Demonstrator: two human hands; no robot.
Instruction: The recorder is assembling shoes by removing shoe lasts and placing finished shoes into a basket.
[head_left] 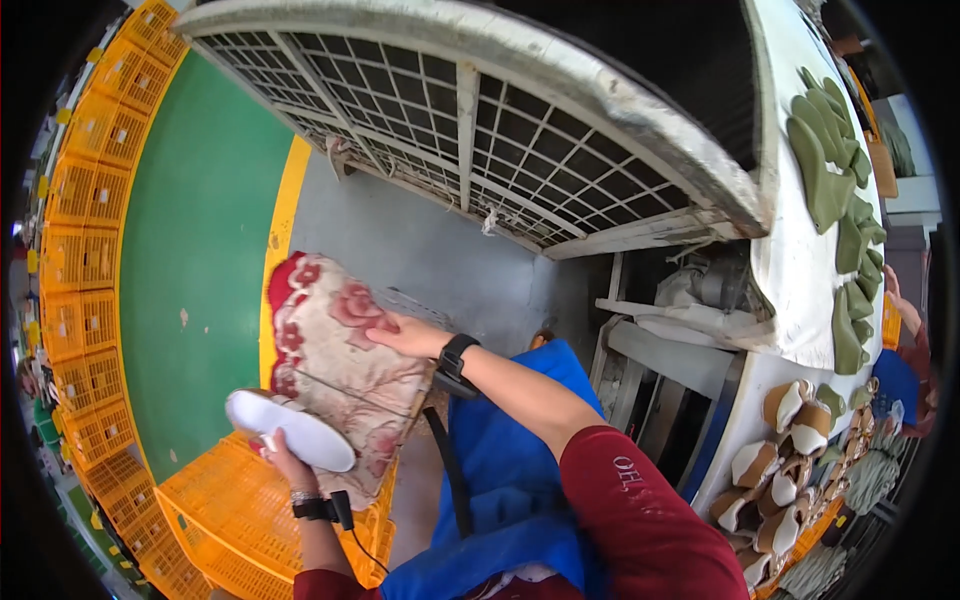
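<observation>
My left hand (287, 464) grips a shoe (312, 438) with its white sole turned toward me and a thin brown edge showing beyond it. That hand is low on the left, above an orange plastic crate. Just right of the shoe lies a cream cloth (325, 345) with red flowers and a red border, draped over something I cannot make out. My right hand (413, 338) rests on the upper right part of this cloth, fingers stretched out flat and nothing visible in them. Both wrists carry dark bands, and a black cable hangs by the left one.
An orange crate (235, 510) stands below the cloth, and more orange crates (85, 255) are stacked along the left. Ahead is a white metal grid frame (465, 130). A white-topped table (790, 290) on the right holds green shoe pieces (825, 185) and brown-and-white shoes (755, 465). Another person's hand (893, 283) shows at far right.
</observation>
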